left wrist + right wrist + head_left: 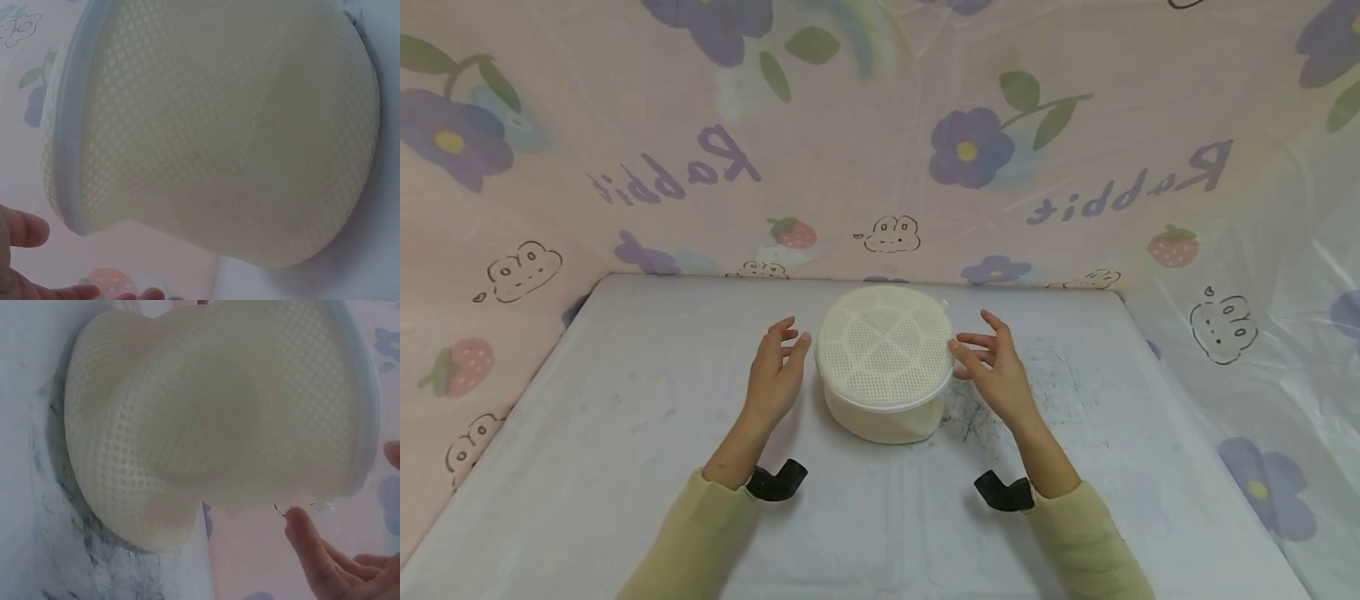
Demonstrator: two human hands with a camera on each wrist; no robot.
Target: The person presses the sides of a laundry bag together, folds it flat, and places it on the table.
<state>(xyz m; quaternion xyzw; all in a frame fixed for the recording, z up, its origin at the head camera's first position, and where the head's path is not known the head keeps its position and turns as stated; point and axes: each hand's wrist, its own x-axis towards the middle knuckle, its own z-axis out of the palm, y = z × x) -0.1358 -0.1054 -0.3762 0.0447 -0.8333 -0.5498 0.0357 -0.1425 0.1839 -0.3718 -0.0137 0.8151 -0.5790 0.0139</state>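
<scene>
A round cream mesh laundry bag (883, 346) with a white rim stands upright on the table, its lid marked by pale crossing bands. My left hand (775, 367) is held just left of it, fingers relaxed and apart from the mesh. On the other side, my right hand (998, 375) has its thumb tip right at the rim, the other fingers spread loosely. The left wrist view shows the bag's side wall (219, 137) and rim beyond my fingertips. In the right wrist view the lower wall (137, 437) is dented and bulges near the base.
The white table (625, 433) has dark scuff marks (973, 417) right of the bag. A patterned pink curtain (850, 150) rises behind and at both sides. Black curved pieces (778, 481) stick out at both sleeve cuffs.
</scene>
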